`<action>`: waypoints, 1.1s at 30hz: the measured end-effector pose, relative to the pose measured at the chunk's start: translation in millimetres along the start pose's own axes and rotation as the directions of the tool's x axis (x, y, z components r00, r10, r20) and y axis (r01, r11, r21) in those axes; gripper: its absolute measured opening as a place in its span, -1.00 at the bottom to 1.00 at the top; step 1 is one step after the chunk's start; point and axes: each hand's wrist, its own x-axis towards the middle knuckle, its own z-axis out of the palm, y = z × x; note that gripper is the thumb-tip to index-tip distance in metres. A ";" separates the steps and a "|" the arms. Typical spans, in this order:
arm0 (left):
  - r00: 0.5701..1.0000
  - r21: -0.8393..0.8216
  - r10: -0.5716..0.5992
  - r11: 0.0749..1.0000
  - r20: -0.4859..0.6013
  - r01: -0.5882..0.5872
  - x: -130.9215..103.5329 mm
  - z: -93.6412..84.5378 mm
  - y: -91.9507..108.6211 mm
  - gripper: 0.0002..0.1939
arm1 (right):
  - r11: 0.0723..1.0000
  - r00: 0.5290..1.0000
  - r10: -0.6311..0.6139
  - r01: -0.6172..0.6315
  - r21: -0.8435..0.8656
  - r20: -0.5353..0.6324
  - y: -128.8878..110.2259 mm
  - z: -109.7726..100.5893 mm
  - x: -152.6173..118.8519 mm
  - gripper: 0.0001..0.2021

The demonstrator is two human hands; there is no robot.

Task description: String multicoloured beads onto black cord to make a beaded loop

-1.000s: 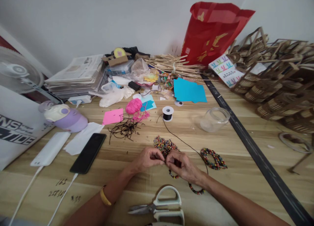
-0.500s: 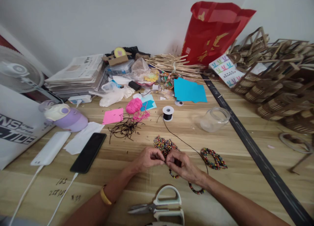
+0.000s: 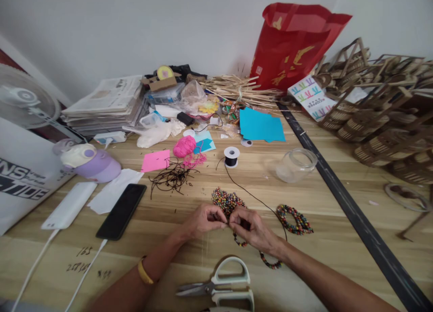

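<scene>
My left hand [image 3: 207, 218] and my right hand [image 3: 252, 226] meet fingertip to fingertip over the table, both pinched. A string of beads [image 3: 241, 243] in mixed colours hangs below my right fingers, passes under that hand and shows again near the wrist. What sits between my left fingertips is too small to make out. Just behind the hands lies a heap of loose beads [image 3: 226, 199]. Black cord [image 3: 252, 192] runs from a white spool [image 3: 232, 157] to beside my right wrist. Scissors with pale handles [image 3: 232, 276] lie in front, blades pointing left.
Coiled bead bracelets [image 3: 295, 220] lie right of my hand, a glass jar [image 3: 296, 165] beyond. Black cord scraps [image 3: 172, 176], pink yarn [image 3: 184, 146] and a phone [image 3: 122, 211] are on the left. Woven baskets [image 3: 375, 131] crowd the right; a red bag [image 3: 291, 55] stands behind.
</scene>
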 end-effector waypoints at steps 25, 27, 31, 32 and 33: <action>1.000 -0.058 -0.015 0.998 0.013 0.015 0.2 2.3 1.1 -0.81 | 0.998 0.998 0.051 -0.053 0.038 0.038 3.0 2.3 -1.3 -0.88; 1.000 -0.063 -0.017 0.998 0.006 0.017 0.4 2.1 1.7 -0.80 | 0.999 0.998 0.037 -0.039 0.035 0.047 3.0 2.1 -1.2 -0.88; 1.000 -0.076 -0.024 0.997 -0.014 0.023 0.9 1.9 1.5 -0.77 | 0.998 0.998 0.035 -0.038 0.046 0.054 2.9 2.6 -1.1 -0.92; 1.000 -0.077 -0.026 0.997 -0.018 0.024 0.9 1.9 1.2 -0.77 | 0.998 0.998 0.037 -0.040 0.055 0.054 2.5 2.7 -1.0 -0.94; 0.999 -0.078 -0.027 0.997 -0.022 0.025 0.9 1.9 0.8 -0.76 | 0.997 0.998 0.038 -0.041 0.062 0.053 2.0 2.8 -1.0 -0.96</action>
